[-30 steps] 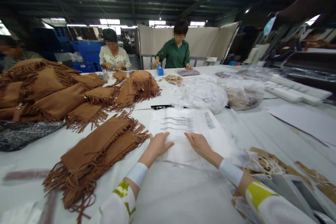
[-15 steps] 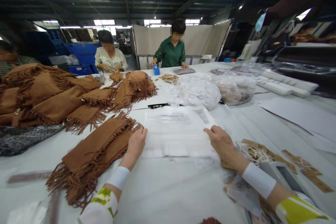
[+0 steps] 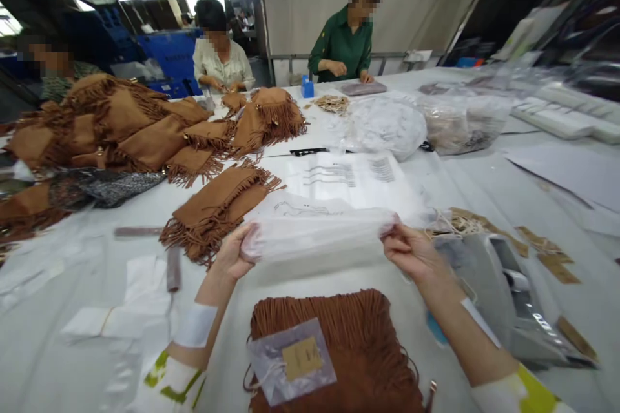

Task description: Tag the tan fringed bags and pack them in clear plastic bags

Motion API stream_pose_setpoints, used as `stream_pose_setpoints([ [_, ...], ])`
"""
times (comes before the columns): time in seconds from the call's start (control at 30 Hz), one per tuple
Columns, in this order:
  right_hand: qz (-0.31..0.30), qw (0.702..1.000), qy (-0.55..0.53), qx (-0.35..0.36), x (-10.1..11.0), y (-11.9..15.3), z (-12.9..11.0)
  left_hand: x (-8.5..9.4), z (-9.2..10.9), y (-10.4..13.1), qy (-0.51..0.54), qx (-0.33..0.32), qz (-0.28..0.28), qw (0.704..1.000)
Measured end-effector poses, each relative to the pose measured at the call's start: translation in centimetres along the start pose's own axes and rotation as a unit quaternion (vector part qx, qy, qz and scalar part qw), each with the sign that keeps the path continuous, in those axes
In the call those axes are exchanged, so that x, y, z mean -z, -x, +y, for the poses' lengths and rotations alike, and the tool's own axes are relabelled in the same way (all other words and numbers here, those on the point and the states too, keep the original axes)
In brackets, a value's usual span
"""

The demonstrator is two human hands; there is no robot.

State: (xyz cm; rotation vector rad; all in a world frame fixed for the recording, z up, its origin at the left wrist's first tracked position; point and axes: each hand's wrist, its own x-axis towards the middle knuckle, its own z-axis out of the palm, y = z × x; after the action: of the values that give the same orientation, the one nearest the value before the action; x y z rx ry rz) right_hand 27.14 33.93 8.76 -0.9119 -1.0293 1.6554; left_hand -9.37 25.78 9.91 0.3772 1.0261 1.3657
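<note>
Between my two hands a translucent plastic bag [image 3: 314, 235] is stretched, bunched into a band and lifted off the table. My left hand [image 3: 236, 250] is closed on its left end, with the plastic over the fingertips. The right end is pinched by my right hand [image 3: 409, 250]. Just beyond lie flat plastic bags with printed lines [image 3: 349, 174]. Nearest me is a reddish-brown fringed handbag [image 3: 372, 361], with a small clear pouch [image 3: 276, 384] and a tan tag [image 3: 301, 359] on top. Left of my left hand, a tan fringed handbag [image 3: 213, 206] lies on the table.
Tan fringed bags [image 3: 130, 116] are heaped at the left. A grey tape dispenser [image 3: 508, 290] stands by my right forearm. Stuffed plastic bags [image 3: 387, 126] sit farther back. Several co-workers are across the table, one in a green shirt [image 3: 341, 45].
My view has tilted down, bringing the reddish-brown fringed handbag into sight. My hands have drawn the plastic bag toward me and lifted it; it was lying flatter between them before.
</note>
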Motion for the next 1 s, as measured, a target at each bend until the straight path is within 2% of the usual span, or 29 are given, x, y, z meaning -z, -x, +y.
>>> stream_pose_setpoints([
  [0.07, -0.041, 0.994, 0.092, 0.044, -0.2, 0.2, 0.8, 1.2, 0.1, 1.3, -0.072, -0.005, -0.006, 0.997],
  [0.1, -0.056, 0.987, 0.137, 0.060, -0.1, 0.3, 1.1, 1.9, 0.3, 1.7, -0.148, -0.030, -0.026, 0.988],
  [0.13, -0.079, 0.976, 0.190, 0.077, 0.3, 0.5, 1.3, 2.7, 0.4, 2.0, -0.252, -0.067, -0.061, 0.963],
  [0.17, -0.112, 0.956, 0.252, 0.097, 0.8, 0.6, 1.5, 3.6, 0.4, 2.2, -0.386, -0.118, -0.113, 0.908],
  [0.2, -0.157, 0.924, 0.328, 0.116, 1.4, 0.8, 1.7, 4.4, 0.3, 2.2, -0.527, -0.172, -0.174, 0.814],
  [0.27, -0.261, 0.816, 0.495, 0.143, 2.7, 1.4, 2.1, 6.0, -0.7, 2.0, -0.730, -0.251, -0.277, 0.572],
  [0.3, -0.297, 0.762, 0.558, 0.142, 3.3, 1.9, 2.4, 6.8, -1.5, 2.0, -0.775, -0.265, -0.307, 0.484],
  [0.33, -0.314, 0.729, 0.595, 0.128, 3.8, 2.5, 2.7, 7.5, -2.4, 2.1, -0.802, -0.267, -0.321, 0.428],
  [0.37, -0.317, 0.712, 0.618, 0.105, 4.1, 3.2, 3.0, 8.1, -3.5, 2.3, -0.817, -0.262, -0.321, 0.401],
  [0.4, -0.310, 0.710, 0.628, 0.079, 4.2, 4.0, 3.4, 8.7, -4.5, 2.7, -0.827, -0.251, -0.311, 0.397],
  [0.47, -0.280, 0.739, 0.612, 0.024, 4.0, 5.9, 3.9, 9.5, -6.3, 4.0, -0.833, -0.216, -0.271, 0.431],
  [0.53, -0.255, 0.795, 0.548, -0.040, 3.3, 7.7, 4.0, 9.9, -7.4, 5.5, -0.820, -0.172, -0.231, 0.495],
  [0.6, -0.240, 0.851, 0.455, -0.109, 2.6, 9.0, 3.9, 9.7, -7.8, 6.7, -0.776, -0.127, -0.208, 0.582],
  [0.67, -0.231, 0.885, 0.367, -0.170, 2.3, 9.8, 3.9, 9.3, -7.5, 7.3, -0.696, -0.064, -0.201, 0.686],
  [0.73, -0.226, 0.903, 0.304, -0.204, 2.5, 9.9, 4.1, 9.0, -6.8, 7.3, -0.580, 0.036, -0.200, 0.789],
  [0.8, -0.225, 0.910, 0.269, -0.221, 2.9, 9.6, 4.6, 8.8, -6.0, 6.9, -0.443, 0.145, -0.201, 0.862],
  [0.83, -0.223, 0.911, 0.265, -0.224, 3.2, 9.3, 4.9, 8.8, -5.6, 6.7, -0.389, 0.186, -0.205, 0.879],
  [0.9, -0.209, 0.906, 0.293, -0.220, 3.6, 8.8, 5.8, 8.9, -5.3, 6.3, -0.339, 0.220, -0.211, 0.890],
  [0.97, -0.189, 0.892, 0.368, -0.184, 3.7, 8.5, 6.7, 9.0, -5.7, 6.4, -0.377, 0.192, -0.186, 0.887],
  [1.0, -0.177, 0.880, 0.415, -0.150, 3.7, 8.5, 7.1, 9.0, -6.2, 6.6, -0.424, 0.150, -0.158, 0.879],
])
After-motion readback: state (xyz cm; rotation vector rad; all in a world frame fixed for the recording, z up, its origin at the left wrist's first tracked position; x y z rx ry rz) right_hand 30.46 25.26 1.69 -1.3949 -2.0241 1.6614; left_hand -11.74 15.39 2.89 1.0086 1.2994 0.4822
